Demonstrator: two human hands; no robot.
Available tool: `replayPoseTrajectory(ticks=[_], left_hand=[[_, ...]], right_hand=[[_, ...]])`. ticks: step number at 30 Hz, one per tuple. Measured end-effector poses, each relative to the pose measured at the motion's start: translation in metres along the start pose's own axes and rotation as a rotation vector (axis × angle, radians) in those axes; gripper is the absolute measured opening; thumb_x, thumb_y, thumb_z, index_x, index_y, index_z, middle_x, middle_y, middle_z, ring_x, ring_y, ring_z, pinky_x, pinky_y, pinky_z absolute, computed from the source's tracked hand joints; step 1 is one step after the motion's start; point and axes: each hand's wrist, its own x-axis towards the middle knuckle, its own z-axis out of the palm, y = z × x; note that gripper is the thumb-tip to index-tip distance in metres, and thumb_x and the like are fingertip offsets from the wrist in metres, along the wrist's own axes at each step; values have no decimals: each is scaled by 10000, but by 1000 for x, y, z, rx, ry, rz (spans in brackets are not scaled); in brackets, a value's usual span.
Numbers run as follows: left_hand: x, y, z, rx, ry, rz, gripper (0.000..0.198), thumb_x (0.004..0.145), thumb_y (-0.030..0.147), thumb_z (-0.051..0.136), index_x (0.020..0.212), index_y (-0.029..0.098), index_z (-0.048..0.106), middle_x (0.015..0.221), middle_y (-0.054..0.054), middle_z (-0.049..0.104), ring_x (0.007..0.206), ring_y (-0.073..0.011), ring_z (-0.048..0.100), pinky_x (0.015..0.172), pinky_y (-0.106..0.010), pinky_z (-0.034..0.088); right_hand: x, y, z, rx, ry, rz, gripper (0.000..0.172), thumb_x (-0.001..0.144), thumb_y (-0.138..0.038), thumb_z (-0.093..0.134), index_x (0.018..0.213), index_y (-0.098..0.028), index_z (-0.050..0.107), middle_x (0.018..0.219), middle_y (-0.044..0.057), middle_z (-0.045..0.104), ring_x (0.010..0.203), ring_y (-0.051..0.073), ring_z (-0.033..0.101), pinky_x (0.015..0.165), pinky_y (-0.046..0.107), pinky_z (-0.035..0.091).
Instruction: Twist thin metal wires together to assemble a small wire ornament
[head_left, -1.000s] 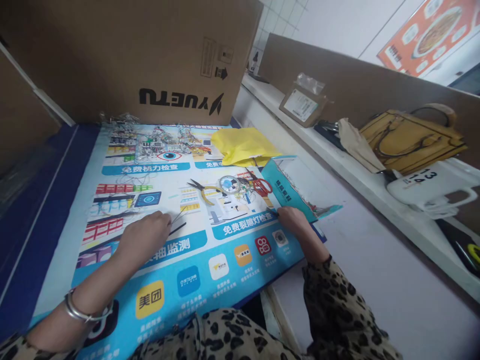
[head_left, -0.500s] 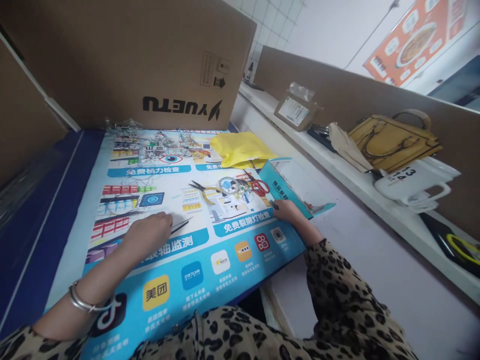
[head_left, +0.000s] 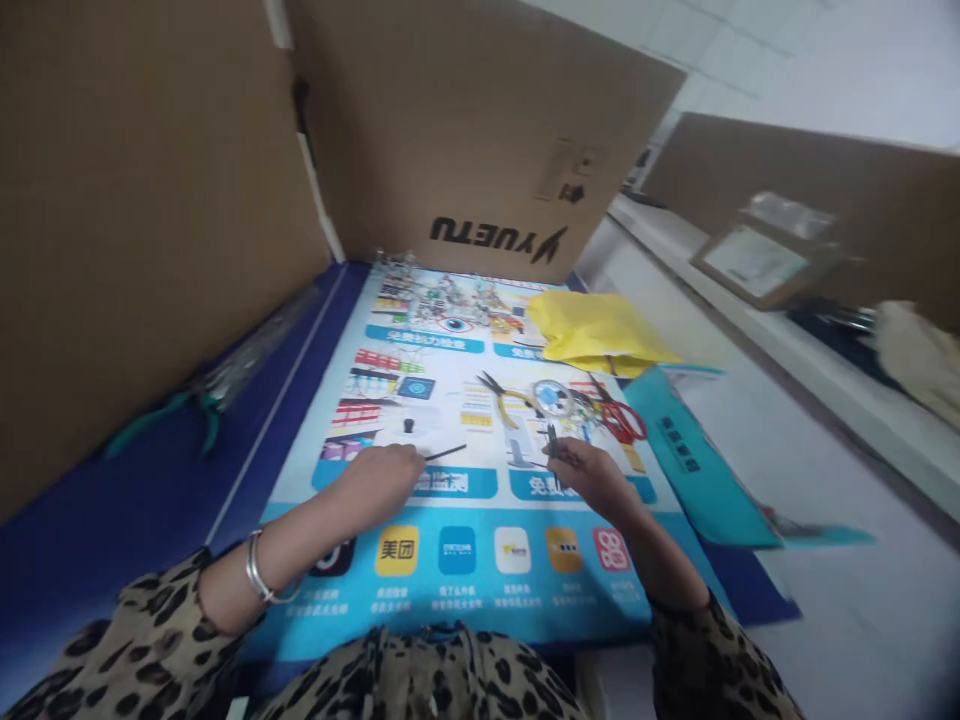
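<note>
My left hand is closed around a slim dark pointed tool that looks like tweezers. Its tip points right, over the printed mat. Across from it, my right hand has its fingers closed on a small dark tool; blur hides its exact kind. Just beyond the right hand lie yellow-handled pliers, a round clear case with blue and white contents, and red-handled scissors. Small tangled trinkets lie between the case and the scissors.
A yellow pouch and a teal open box sit on the right. Tangled jewellery lies at the back. Teal-handled pliers rest at left. Cardboard panels wall the back and left. A ledge holds a brown box.
The view has swung left. My right hand has moved from beside the teal box in over the mat, nearer my left hand, with the dark tool. The left hand keeps its tool.
</note>
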Motion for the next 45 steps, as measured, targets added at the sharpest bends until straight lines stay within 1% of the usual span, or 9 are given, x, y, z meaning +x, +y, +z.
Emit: replayPoseTrajectory(ticks=[8,13,18,21,25,30,34,40,45], left_hand=[[-63,0,12,12,40,-258,175,788,53,443,867,109,588,841,-115,604,775,-232,586,656,-328,477],[-63,-1,10,-6,57,-272,173,814,71,429,857,116,590,835,-106,602,776,-226,586,660,-330,480],[-57,0,6,24,28,-197,215,760,13,452,891,111,591,854,-109,607,775,-222,583,663,-326,478],[-56,0,4,17,0,-192,225,738,2,461,893,100,592,853,-119,605,768,-217,581,658,-318,472],[-57,0,9,3,21,-214,222,760,10,425,870,110,589,837,-121,597,739,-235,577,624,-343,468],[-59,5,22,-13,94,-265,204,786,28,419,886,122,571,863,-111,591,787,-250,566,631,-349,469],[-61,3,20,-81,118,-352,171,856,114,394,880,133,562,868,-94,591,814,-234,570,660,-329,460],[-74,-27,5,-211,176,-630,162,877,208,384,897,179,542,904,-50,602,831,-185,592,662,-267,431],[-79,-55,8,-174,140,-796,175,865,230,371,858,188,541,875,-54,610,799,-204,612,609,-273,418]], right_hand=[[49,-38,47,-66,-172,-175,197,781,-332,516,913,-208,594,781,11,643,690,151,598,633,256,466],[58,-53,57,-29,-156,-204,178,774,-321,526,885,-197,589,764,10,636,679,150,599,624,254,468],[48,-75,60,16,38,-302,167,798,-328,515,883,-207,592,834,18,647,752,153,601,708,261,460],[49,-71,66,27,14,-309,140,799,-315,510,852,-207,581,840,22,643,772,158,595,728,267,453],[60,-49,78,83,-134,-198,125,804,-308,488,853,-207,542,686,-14,589,625,139,563,598,246,443],[64,-40,81,51,-137,-199,119,804,-319,488,839,-215,533,685,-19,587,628,139,554,596,247,426],[62,-42,73,1,-164,-175,128,807,-338,476,821,-219,519,676,-23,593,623,141,558,607,253,423],[64,-37,57,-195,-287,-113,152,807,-340,418,868,-224,496,688,-20,577,635,159,559,583,262,395],[60,-42,50,-445,-343,-96,175,855,-324,319,848,-210,452,758,24,590,698,180,565,595,263,356]])
